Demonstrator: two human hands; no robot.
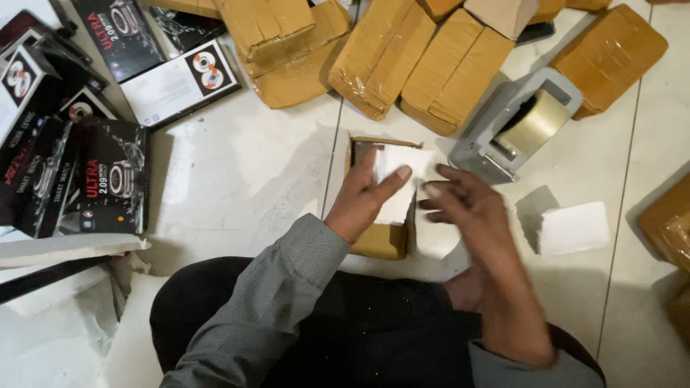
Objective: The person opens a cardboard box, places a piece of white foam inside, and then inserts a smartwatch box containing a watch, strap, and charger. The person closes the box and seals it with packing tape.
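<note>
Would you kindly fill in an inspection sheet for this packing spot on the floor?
Surface: pale tiled floor.
Job's things: open cardboard box with white foam sheet over its top.
Clutter: tape dispenser; taped brown parcels; black product boxes; loose white foam piece.
Grippers: left hand flat on the foam; right hand blurred, open beside the box.
Cables: nothing seen.
Surroundings: white packing sheets at lower left.
</note>
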